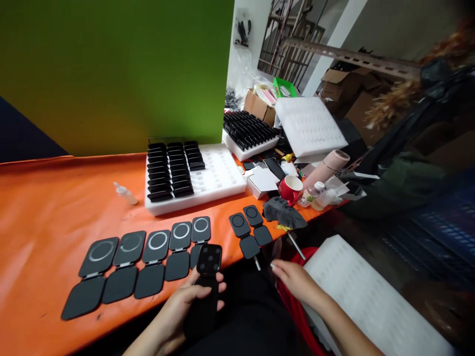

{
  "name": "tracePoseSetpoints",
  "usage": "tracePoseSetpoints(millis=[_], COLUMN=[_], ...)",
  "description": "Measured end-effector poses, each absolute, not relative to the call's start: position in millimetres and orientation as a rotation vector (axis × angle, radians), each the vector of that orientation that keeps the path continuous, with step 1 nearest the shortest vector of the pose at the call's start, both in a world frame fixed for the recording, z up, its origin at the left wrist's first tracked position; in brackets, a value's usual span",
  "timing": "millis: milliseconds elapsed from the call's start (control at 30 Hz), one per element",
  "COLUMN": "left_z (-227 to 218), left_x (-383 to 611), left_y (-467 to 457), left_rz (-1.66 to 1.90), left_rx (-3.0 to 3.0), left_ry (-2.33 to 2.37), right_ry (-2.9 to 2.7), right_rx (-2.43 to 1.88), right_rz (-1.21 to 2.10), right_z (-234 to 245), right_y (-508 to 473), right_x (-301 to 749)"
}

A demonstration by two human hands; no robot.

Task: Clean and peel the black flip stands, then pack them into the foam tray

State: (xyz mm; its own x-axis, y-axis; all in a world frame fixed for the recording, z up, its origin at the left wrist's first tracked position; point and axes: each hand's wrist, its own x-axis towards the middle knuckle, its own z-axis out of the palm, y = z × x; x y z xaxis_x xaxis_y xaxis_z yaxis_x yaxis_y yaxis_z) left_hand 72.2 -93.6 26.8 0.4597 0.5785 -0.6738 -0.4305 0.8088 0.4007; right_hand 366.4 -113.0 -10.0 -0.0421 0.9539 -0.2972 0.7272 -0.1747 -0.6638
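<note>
My left hand is closed round a black folding charger pad, unfolded and tilted up, with round dots on its upper panel. Its lower panel blends into dark clothing. Past the table's front edge hangs my right hand, fingers curled together; whatever they hold, if anything, is hidden. Several unfolded charger pads with pale rings lie in a row on the orange table cover, left of and behind my left hand. Two more pads lie farther right, near a dark grey cloth.
A white foam tray holds rows of black pieces. Behind it stands another filled tray. A red mug, pink flask and small dropper bottle stand on the table. Beside my right arm is a white foam sheet over a red tub.
</note>
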Motion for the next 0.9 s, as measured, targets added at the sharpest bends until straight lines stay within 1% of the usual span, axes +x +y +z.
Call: tracePoseSetpoints(millis=[67, 200, 367, 467, 633, 767, 900], left_z=[22, 12, 12, 14, 9, 7, 8], left_x=[75, 83, 71, 60, 54, 54, 55], left_y=[-95, -101, -110, -113, -120, -123, -120], left_rz=[0.606, 0.582, 0.629, 0.633, 0.628, 0.638, 0.726], left_rx=[0.252, 0.622, 1.305, 1.514, 1.539, 1.382, 1.055], left_ry=[0.887, 0.934, 1.142, 1.216, 1.25, 1.216, 1.259], right_ry=[-1.756, -1.868, -2.142, -2.278, -2.33, -2.313, -2.327], right_rx=[-1.836, -1.613, -1.594, -1.547, -1.385, -1.379, -1.388], right_rz=[1.119, 1.039, 0.866, 0.843, 1.005, 0.956, 0.884], right_z=[13, 42, 49, 53, 59, 55, 52], right_y=[-123, -111, -81, -73, -68, -70, -74], right_x=[346, 275, 221, 216, 213, 202, 191])
